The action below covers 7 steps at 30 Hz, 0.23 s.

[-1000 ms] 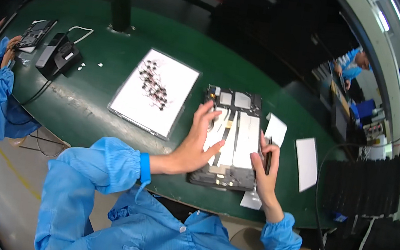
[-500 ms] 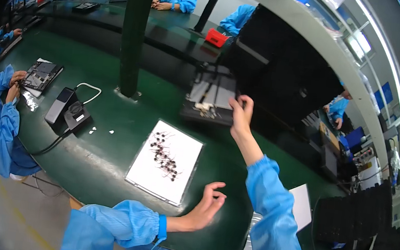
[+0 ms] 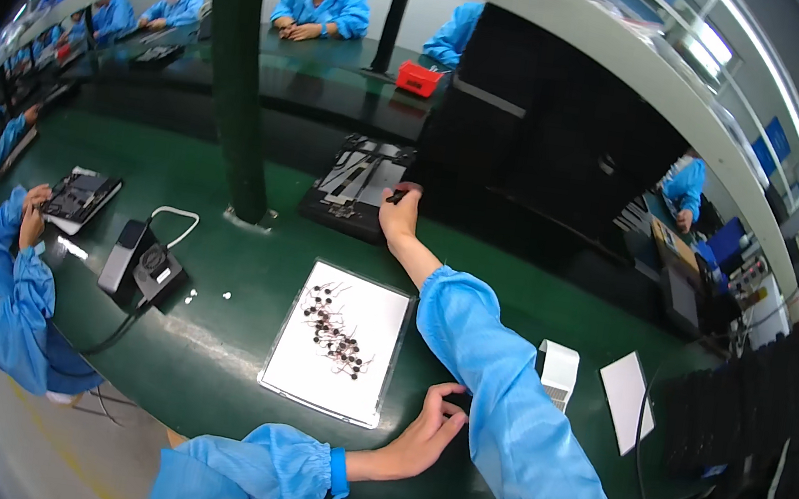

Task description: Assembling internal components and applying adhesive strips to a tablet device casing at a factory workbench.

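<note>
My right hand (image 3: 399,215) reaches far forward, its fingers closed on the near right edge of a black tray-like unit (image 3: 342,214) with flat grey parts and dark strips. That unit rests at the dark band at the back of the bench; exactly what it is, I cannot tell. Close to the front edge, my left hand (image 3: 420,439) lies low over the bench with loosely bent fingers apart, holding nothing, beside my right sleeve. Between the two hands lies a white sheet (image 3: 289,361) in a clear-edged holder. Several small round black components with thin wires (image 3: 336,334) are heaped on it.
A black adapter (image 3: 159,273) and a grey box (image 3: 124,254) with a white cable stand to the left. Further left, a co-worker's hands hold an opened device (image 3: 78,197). A green post (image 3: 241,108) rises behind. White pieces (image 3: 559,372) and a white card (image 3: 627,401) lie right.
My right hand has moved left with the black tray-like unit, nearer the post. The white pieces at right now show past my sleeve. My left hand has shifted slightly toward my right forearm.
</note>
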### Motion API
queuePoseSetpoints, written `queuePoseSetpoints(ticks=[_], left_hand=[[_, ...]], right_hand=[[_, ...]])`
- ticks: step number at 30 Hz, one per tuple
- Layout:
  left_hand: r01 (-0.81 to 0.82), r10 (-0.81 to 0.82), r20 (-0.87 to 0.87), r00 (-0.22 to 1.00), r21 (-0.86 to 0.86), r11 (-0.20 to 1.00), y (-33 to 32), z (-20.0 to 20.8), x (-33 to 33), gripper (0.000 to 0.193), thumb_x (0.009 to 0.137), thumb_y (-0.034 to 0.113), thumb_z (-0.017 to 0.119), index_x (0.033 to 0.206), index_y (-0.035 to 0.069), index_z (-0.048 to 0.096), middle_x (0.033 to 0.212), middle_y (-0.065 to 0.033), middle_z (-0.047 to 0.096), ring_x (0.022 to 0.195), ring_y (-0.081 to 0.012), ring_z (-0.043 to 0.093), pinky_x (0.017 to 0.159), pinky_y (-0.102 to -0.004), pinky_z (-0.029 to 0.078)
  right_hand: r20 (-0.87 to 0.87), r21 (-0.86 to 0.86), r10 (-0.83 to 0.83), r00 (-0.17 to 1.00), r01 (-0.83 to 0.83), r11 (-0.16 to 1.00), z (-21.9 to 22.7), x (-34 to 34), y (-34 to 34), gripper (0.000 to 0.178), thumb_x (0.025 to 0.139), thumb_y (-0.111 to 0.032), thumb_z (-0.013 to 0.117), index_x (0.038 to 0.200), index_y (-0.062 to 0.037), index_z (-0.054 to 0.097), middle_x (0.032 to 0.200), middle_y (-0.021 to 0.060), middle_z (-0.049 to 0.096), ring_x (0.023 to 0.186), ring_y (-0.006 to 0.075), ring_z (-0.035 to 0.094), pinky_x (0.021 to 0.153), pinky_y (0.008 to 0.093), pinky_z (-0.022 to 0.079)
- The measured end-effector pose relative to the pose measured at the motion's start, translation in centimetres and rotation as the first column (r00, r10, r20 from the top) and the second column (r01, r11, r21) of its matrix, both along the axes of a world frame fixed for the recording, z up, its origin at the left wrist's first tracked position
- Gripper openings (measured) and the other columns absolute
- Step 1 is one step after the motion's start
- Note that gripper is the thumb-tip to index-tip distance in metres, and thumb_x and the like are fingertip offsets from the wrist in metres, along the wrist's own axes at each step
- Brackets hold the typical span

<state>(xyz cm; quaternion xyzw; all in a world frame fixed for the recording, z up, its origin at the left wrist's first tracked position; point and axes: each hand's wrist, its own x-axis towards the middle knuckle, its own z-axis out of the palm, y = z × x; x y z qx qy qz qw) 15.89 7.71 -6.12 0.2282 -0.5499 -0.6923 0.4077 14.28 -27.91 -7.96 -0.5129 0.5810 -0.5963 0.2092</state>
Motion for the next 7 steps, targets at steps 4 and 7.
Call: queuePoseSetpoints(ticks=[4,7], left_hand=[[0.022,-0.021,0.050,0.999,-0.006,1.000,-0.2,-0.3,1.0,0.049,0.106,0.028,0.043,0.144,0.005,0.022,0.111,-0.0129,0.055,0.091,-0.0146,0.052,0.088,-0.0291,0.044],[0.001,0.007,0.059,0.998,-0.139,0.990,-0.3,0.7,0.9,0.051,0.105,0.024,0.049,0.145,0.008,0.023,0.114,-0.0120,0.055,0.093,-0.0136,0.054,0.086,-0.0261,0.045]], right_hand=[[-0.173,-0.002,0.225,0.959,-0.229,0.973,4.4,-4.6,4.1,0.025,0.092,-0.019,0.068,0.102,-0.0043,0.050,0.089,0.0143,0.064,0.089,0.0276,0.067,0.078,0.0395,0.051],[-0.303,0.211,0.363,0.881,-0.309,0.927,6.7,-13.7,7.7,0.025,0.096,-0.024,0.066,0.105,-0.0064,0.050,0.105,0.0141,0.068,0.118,0.0200,0.063,0.088,0.0299,0.051]])
